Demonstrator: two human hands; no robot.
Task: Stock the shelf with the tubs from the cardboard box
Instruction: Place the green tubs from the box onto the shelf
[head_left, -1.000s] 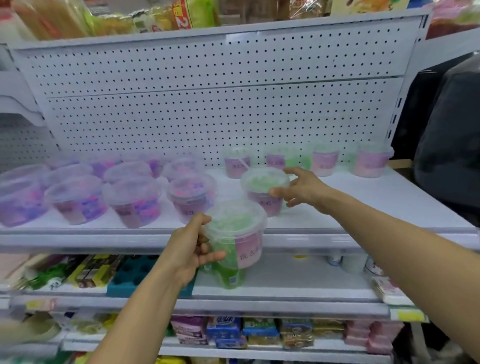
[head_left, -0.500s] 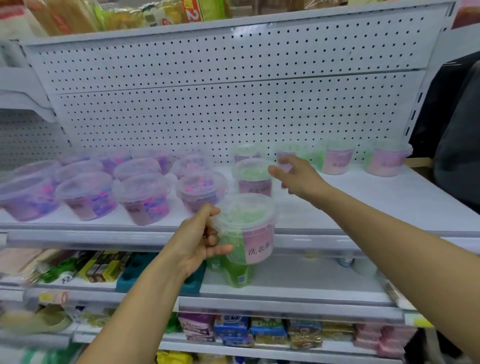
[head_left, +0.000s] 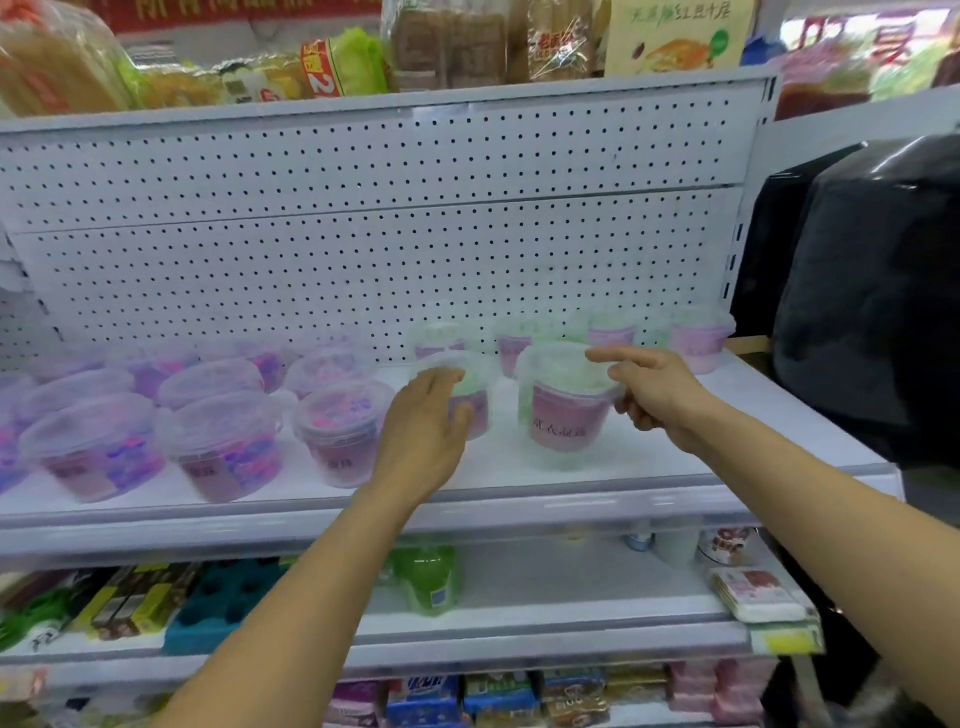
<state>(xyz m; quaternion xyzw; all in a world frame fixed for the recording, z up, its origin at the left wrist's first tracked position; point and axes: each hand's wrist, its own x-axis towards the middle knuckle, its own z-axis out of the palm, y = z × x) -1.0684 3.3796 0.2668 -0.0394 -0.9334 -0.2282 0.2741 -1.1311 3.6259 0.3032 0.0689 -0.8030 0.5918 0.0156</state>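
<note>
A clear tub of green beads with a pink label (head_left: 566, 415) stands on the white middle shelf (head_left: 597, 467). My right hand (head_left: 657, 397) holds its right side, index finger stretched over the lid and the other fingers curled against the wall. My left hand (head_left: 423, 436) is flat with straight fingers, its fingertips at a second green tub (head_left: 475, 387) just left of the first. More green tubs (head_left: 698, 338) line the pegboard. Several purple-bead tubs (head_left: 228, 441) fill the shelf's left half. The cardboard box is out of view.
Bare shelf surface lies right of the held tub up to the shelf end (head_left: 810, 415). A black plastic-wrapped bulk (head_left: 872, 291) stands to the right. Packaged food sits on the top shelf (head_left: 363, 62); a green bottle (head_left: 428, 577) and small goods are on the lower shelves.
My left hand lifted the green tub up onto the shelf and let go of it. My right hand left the tub it had pushed back and now holds the newly placed one.
</note>
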